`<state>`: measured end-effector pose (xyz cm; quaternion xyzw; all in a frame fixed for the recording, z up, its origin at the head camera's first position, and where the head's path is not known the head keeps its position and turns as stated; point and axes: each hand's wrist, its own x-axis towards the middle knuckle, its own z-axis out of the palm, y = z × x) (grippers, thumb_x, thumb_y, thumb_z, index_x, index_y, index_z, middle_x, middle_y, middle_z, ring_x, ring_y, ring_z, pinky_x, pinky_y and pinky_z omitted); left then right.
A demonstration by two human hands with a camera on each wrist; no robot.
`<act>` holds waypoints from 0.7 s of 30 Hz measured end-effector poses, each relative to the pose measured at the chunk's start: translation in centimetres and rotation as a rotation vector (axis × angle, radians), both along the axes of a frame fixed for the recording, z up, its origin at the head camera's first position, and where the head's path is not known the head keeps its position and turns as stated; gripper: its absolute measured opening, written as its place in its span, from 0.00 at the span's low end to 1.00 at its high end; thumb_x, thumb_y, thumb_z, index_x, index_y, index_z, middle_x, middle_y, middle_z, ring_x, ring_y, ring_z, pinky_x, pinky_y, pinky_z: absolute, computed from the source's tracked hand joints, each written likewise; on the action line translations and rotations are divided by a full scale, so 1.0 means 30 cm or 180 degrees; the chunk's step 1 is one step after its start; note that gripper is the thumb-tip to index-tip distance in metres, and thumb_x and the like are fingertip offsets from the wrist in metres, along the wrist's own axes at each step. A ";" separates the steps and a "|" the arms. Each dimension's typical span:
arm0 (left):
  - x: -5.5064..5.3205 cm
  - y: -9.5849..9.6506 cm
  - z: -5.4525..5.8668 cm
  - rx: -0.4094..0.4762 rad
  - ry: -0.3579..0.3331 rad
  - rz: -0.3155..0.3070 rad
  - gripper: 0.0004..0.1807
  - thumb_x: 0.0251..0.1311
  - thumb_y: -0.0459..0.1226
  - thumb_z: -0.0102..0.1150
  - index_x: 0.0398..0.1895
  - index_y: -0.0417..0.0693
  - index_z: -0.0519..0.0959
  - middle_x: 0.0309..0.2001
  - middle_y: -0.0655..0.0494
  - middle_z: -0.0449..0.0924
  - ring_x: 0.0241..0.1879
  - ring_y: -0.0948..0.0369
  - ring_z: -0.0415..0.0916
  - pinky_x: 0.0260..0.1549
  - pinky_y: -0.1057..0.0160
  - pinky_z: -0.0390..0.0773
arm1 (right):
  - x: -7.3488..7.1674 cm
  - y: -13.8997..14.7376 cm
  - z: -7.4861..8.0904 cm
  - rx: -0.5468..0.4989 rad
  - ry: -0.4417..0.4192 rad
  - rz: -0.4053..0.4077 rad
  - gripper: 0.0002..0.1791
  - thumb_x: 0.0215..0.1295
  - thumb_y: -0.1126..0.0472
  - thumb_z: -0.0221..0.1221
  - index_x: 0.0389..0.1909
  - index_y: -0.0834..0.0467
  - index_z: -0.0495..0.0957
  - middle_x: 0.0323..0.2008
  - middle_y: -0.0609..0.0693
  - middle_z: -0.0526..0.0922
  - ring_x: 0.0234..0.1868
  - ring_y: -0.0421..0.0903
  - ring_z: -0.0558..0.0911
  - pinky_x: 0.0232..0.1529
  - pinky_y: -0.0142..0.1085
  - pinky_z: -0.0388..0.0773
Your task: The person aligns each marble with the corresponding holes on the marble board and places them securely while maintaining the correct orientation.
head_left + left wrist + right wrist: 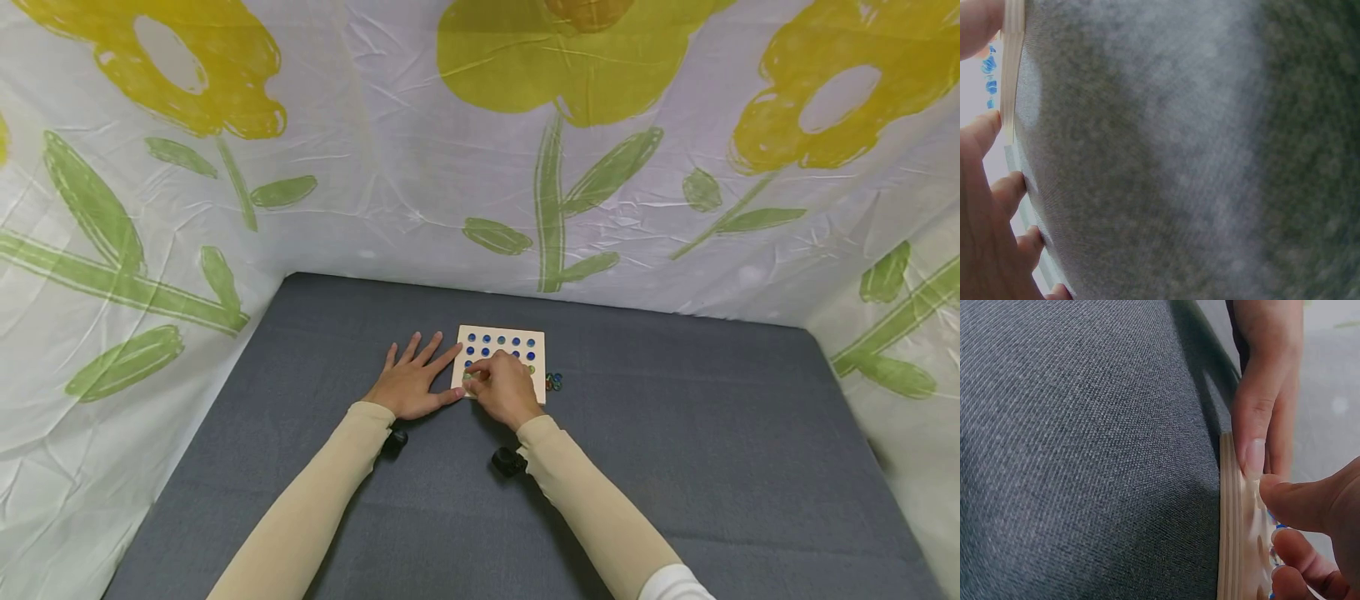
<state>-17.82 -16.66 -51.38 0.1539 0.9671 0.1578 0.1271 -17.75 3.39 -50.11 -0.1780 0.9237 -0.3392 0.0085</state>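
A pale wooden board (538, 387) with rows of round holes lies on the table, blue marbles (516, 341) filling its far rows. My left hand (408, 385) is spread flat at the board's left side, its thumb and index fingertip touching the edge. Over the near left part of the board, my right hand (506, 390) bends its thumb and fingers round a small greenish marble (467, 375) at a hole. In the right wrist view the right thumb (1297, 503) is close to the left thumb (1254, 434); the marble itself is hidden there.
A few loose coloured marbles (554, 382) lie against the board's right edge. The table (675, 450) has a dark grey cloth. White curtain (375, 208) with yellow flowers hangs behind and at both sides. Each wrist bears a small black camera (508, 462).
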 end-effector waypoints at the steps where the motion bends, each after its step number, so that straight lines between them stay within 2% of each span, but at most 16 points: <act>1: 0.001 0.001 0.003 -0.0011 -0.0001 0.0002 0.45 0.68 0.69 0.45 0.83 0.65 0.50 0.82 0.50 0.40 0.80 0.42 0.31 0.72 0.32 0.32 | 0.001 -0.001 0.000 0.0018 0.0015 0.0004 0.09 0.62 0.62 0.71 0.43 0.57 0.90 0.31 0.50 0.80 0.32 0.47 0.78 0.36 0.43 0.77; 8: 0.005 0.005 0.013 -0.0041 -0.0024 0.0008 0.45 0.68 0.69 0.45 0.83 0.65 0.50 0.82 0.50 0.40 0.80 0.42 0.31 0.72 0.32 0.32 | 0.001 -0.006 -0.005 0.0140 0.0105 -0.0011 0.09 0.62 0.62 0.72 0.43 0.56 0.91 0.28 0.49 0.78 0.29 0.45 0.75 0.32 0.41 0.74; 21: 0.006 0.004 0.012 -0.0046 -0.0015 0.0003 0.45 0.68 0.69 0.45 0.83 0.65 0.50 0.82 0.50 0.41 0.80 0.43 0.31 0.72 0.32 0.32 | 0.005 -0.008 -0.008 0.0071 0.0043 -0.0041 0.10 0.61 0.62 0.73 0.43 0.57 0.90 0.28 0.49 0.78 0.29 0.46 0.75 0.33 0.42 0.74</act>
